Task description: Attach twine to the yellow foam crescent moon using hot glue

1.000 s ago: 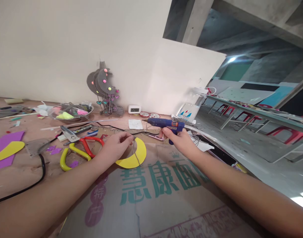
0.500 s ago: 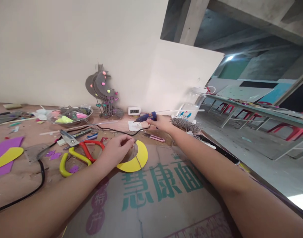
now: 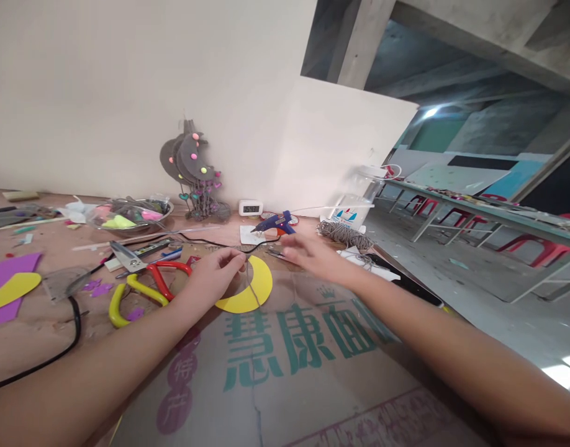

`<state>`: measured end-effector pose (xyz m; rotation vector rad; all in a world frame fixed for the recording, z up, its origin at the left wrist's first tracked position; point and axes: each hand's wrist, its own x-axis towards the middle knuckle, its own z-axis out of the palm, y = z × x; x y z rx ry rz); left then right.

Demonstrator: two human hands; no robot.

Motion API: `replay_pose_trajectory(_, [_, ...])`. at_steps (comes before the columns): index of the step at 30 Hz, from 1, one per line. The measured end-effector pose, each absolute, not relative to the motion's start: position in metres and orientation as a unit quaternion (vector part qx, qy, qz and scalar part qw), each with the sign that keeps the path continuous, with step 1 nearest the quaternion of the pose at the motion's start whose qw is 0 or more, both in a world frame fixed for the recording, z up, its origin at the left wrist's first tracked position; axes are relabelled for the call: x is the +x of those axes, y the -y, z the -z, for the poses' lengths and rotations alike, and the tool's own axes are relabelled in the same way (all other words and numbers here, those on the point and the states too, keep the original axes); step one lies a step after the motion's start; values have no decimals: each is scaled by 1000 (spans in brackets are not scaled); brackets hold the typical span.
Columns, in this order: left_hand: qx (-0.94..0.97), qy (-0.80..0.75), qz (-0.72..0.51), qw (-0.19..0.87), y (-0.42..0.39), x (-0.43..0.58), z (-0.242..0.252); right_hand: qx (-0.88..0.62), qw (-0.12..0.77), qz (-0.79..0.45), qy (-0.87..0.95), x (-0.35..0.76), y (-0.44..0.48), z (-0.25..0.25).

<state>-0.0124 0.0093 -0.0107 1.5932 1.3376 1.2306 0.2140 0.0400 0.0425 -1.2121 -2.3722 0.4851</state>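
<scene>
A yellow crescent [image 3: 261,287] of foam sheet or card lies on the printed board [image 3: 182,379]. A thin grey string [image 3: 257,293] runs across it and down over the board. At the crescent's upper edge my left hand [image 3: 220,268] pinches the string between thumb and fingertips. My right hand [image 3: 315,256] hovers with fingers apart, holding nothing, just in front of the blue glue gun [image 3: 275,222]. The glue gun stands with its nozzle over a white paper piece [image 3: 253,235]. A utility knife [image 3: 276,253] is partly hidden near my right fingers.
Large scissors [image 3: 161,282] with red and yellow handles lie left of my left hand. Behind them stands a bowl of craft bits [image 3: 131,214]. Grey crescent ornaments [image 3: 187,161] lean by the wall. A string coil [image 3: 344,234] and clear jar [image 3: 359,192] stand right; a black cord [image 3: 77,335] crosses the left.
My right hand has let go of the glue gun and moved back towards me, its fingers opening. The left hand keeps its pinch at the crescent.
</scene>
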Motion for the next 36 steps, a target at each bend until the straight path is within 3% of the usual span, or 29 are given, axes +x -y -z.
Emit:
replay_pose_trajectory(4, [595,-506,-518,348,-9,-15,9,-426,180,-283,840,197,3,-32])
replay_pose_trajectory(9, [586,-517,-525,337,-6,-15,7,-386,208,-382,813,188,22,-26])
replay_pose_trajectory(17, [599,-536,-488,341,-7,-15,8,-423,184,-422,781,189,26,-28])
replay_pose_trajectory(31, [605,-539,-478,341,-3,-13,3,-457,153,-250,840,194,23,-40])
replay_pose_trajectory(36, [587,-536,-493,353,-4,-13,3,-428,184,-267,843,187,28,-22])
